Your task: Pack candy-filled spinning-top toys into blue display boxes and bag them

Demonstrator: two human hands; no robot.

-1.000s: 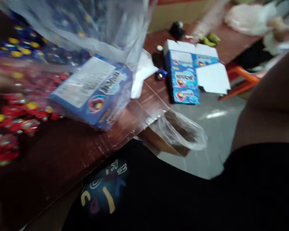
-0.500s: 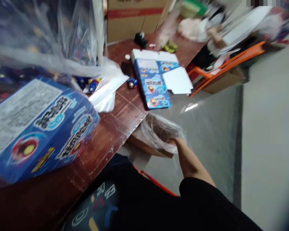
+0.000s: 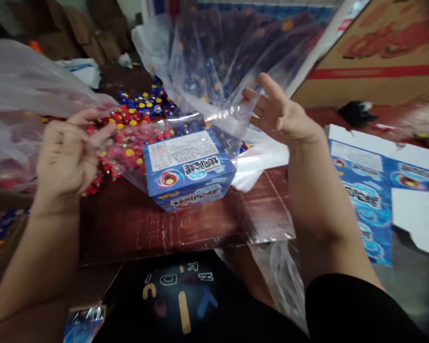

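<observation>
A blue printed box [image 3: 189,176] with a white label on top stands on the brown table between my hands. Thin clear plastic film [image 3: 160,125] stretches behind and over it, from one hand toward the other. At the left, my left hand [image 3: 67,155] pinches the film's edge between thumb and fingers. My right hand [image 3: 280,114] is raised at the right, fingers apart, against the film; no firm grip shows. Behind the box lie many small red toys [image 3: 128,138] with yellow parts and small blue toys [image 3: 150,102], partly seen through plastic.
Large clear bags stand at the left [image 3: 17,95] and at the back [image 3: 214,57], the latter holding blue pieces. Flattened blue printed cardboard [image 3: 368,200] lies at the right. A big brown carton [image 3: 386,71] stands behind it. Clear plastic [image 3: 280,271] hangs below the table edge [image 3: 200,250].
The view has swung left. My right hand has come up from the plastic-lined carton below the table edge to above the table. My left hand has come into view, pinching clear film.
</observation>
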